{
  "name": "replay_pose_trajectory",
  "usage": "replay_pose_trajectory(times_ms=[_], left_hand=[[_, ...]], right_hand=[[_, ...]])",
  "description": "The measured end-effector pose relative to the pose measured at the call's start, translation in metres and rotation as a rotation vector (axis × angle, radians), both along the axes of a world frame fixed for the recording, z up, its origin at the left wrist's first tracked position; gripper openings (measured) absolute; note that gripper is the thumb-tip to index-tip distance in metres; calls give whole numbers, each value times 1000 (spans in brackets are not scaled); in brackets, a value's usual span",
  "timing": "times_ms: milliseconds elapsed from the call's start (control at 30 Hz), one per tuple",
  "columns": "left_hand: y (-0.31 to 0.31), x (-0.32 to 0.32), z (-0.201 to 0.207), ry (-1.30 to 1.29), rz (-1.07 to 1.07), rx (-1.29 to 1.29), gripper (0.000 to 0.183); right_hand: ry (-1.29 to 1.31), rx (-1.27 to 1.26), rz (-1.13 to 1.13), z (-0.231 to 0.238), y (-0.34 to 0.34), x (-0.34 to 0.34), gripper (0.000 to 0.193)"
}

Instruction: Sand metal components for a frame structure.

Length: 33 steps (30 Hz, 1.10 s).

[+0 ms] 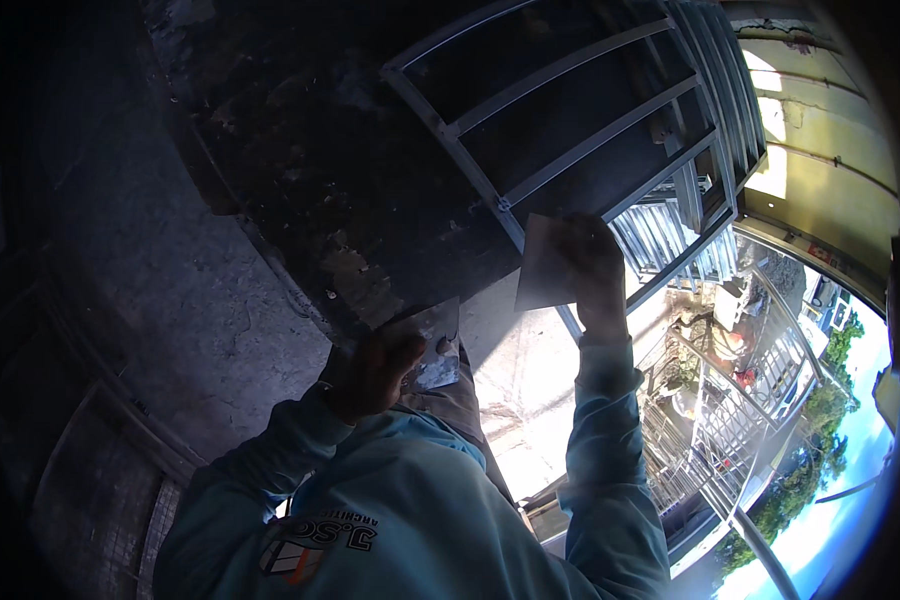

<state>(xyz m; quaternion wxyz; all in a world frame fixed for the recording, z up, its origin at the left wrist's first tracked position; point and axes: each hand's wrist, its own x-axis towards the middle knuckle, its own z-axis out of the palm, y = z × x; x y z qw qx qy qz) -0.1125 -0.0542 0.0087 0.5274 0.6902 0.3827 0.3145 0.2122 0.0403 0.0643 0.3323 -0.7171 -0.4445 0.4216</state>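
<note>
My left hand (375,372), low in front of my body, is closed on a thin flat plate (438,368) with whitish and grey patches on it. My right hand (592,262) is raised further out, its fingers wrapped on the edge of a flat, grey-brown squarish sheet (544,265). That sheet overlaps the near side of a welded metal frame (478,182) in this view; whether it touches the frame I cannot tell. The frame has several parallel bars and lies over a dark, stained tabletop (350,150).
Beyond the frame's right end lie ribbed metal sheets (660,238). A yellowish wall (820,120) stands at the upper right. Metal railings (740,400) are outside in bright sun. Concrete floor (230,290) shows left of the table, with a dark panel (95,475) at the lower left.
</note>
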Motion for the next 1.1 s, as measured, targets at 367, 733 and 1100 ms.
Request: replay_pose_trajectory(times_ms=[367, 733, 1100], left_hand=[[-16, -17, -39, 149, -89, -30, 49], [5, -7, -30, 23, -50, -83, 43], [61, 37, 7, -281, -98, -431, 42]], right_hand=[[-432, 113, 184, -61, 23, -3, 16], [-349, 131, 70, -68, 26, -5, 17], [145, -61, 260, 18, -43, -24, 29]])
